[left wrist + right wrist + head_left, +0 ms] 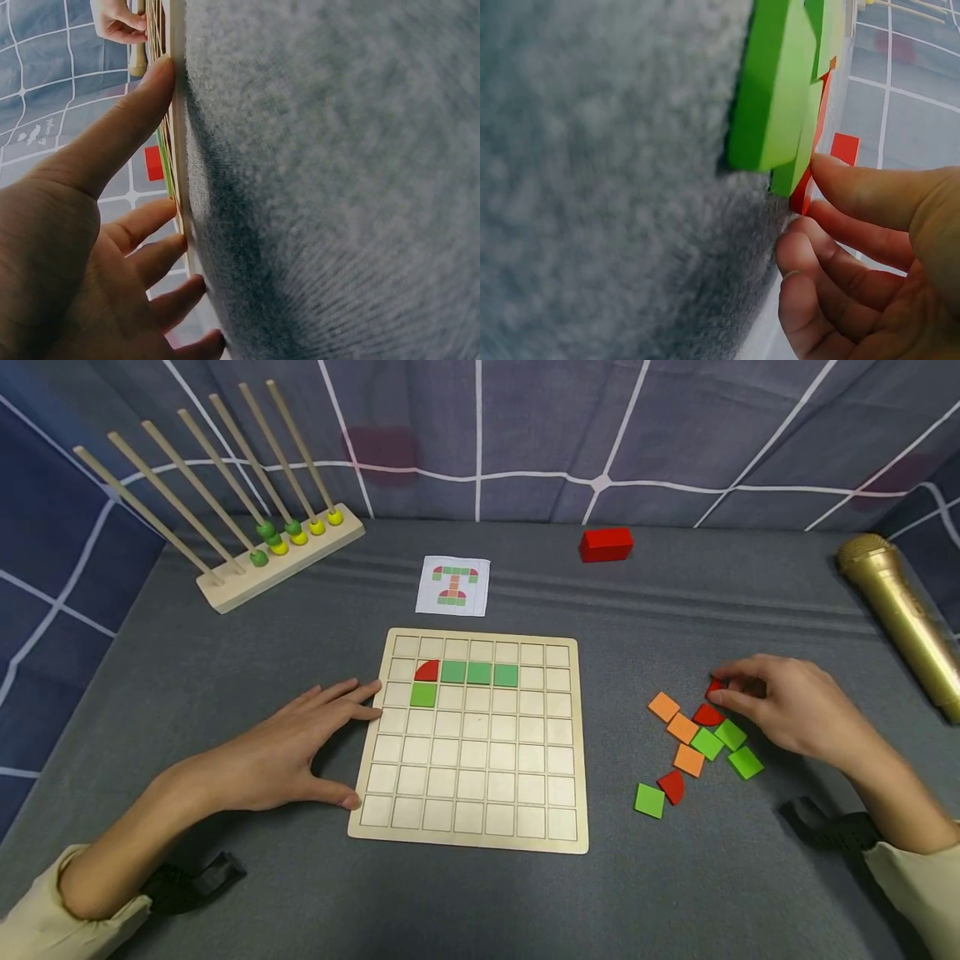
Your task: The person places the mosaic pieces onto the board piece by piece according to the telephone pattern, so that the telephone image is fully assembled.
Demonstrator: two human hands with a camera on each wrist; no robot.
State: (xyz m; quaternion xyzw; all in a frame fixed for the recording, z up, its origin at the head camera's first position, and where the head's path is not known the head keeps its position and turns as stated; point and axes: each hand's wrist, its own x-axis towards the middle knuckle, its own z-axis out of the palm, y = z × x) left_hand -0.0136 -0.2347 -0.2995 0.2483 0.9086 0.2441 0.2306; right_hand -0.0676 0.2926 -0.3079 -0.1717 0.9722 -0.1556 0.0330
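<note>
While touching the board (474, 725) at left with the spread-fingered left hand (296, 756), pinching a red piece (716, 686) near green tiles (745, 762) with the right hand (795, 706).

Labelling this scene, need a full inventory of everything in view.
Grid board: 1, pale wood, table centre
Green squares: 8, green, four on board, four loose at right
Red pieces: 4, red, one on board, three loose at right
Orange squares: 3, orange, loose at right
Card: 1, white, beyond board
Block: 1, red, back edge
Peg rack: 1, pale wood, back left
Beads: several, green/yellow, on rack
Microphone: 1, gold, far right
Tabletop: 1, grey, beneath
Backdrop: 1, blue, white-lined, behind
Straps: 2, black, at wrists
Sleeves: 2, cream, bottom corners
Left hand: 1, bare, touching board's left edge
Right hand: 1, bare, pinching a loose red piece
</note>
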